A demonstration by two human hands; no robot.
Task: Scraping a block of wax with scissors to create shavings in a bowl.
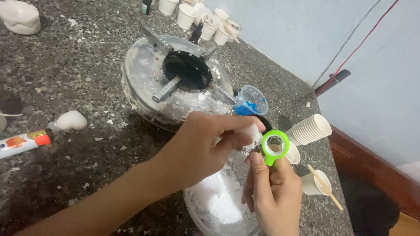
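Observation:
My left hand (201,146) pinches a small white lump (253,131) between thumb and fingers. My right hand (273,196) grips a small tool with a bright green ring handle (275,146), its tip against the white lump. Both hands hover over a clear plastic bowl (194,209) holding white powder and chunks (221,205).
A round clear dome with a black opening and metal arms (175,78) sits behind the hands on the speckled stone counter (65,74). A blue-tinted cup (251,101), a stack of paper cups (310,129), a cup with a wooden stick (316,183), more cups (205,19), a white lump (70,120) and a tube (22,143) lie around.

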